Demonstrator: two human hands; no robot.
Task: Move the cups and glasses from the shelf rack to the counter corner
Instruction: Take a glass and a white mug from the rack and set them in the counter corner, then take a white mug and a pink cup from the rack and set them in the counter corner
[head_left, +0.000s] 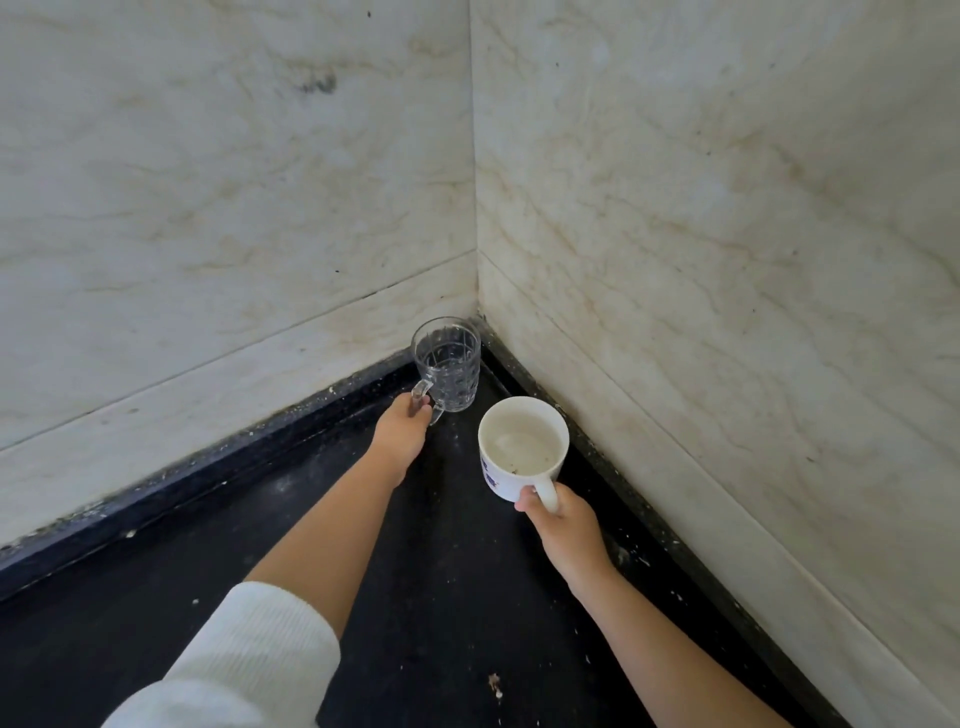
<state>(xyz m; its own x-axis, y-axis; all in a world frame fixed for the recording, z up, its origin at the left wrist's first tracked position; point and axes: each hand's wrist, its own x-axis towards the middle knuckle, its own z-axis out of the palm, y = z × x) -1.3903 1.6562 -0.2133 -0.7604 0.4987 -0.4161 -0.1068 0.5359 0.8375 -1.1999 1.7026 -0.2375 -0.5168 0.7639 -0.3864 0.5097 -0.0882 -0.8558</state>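
A clear patterned glass mug (448, 364) stands upright deep in the corner of the black counter (426, 582). My left hand (404, 428) grips its handle from the near side. A white ceramic cup (522, 447) with blue print on its side is held by its handle in my right hand (563, 530), just right of and nearer than the glass mug; whether its base touches the counter I cannot tell. Inside, the cup has brownish specks. The two vessels stand apart, not touching.
Two marble-look tiled walls (701, 260) meet behind the glass mug and close off the corner at the back and right. The counter is dark with white specks and a small crumb (494, 682) near the front. A white sleeve (244, 665) covers my left forearm.
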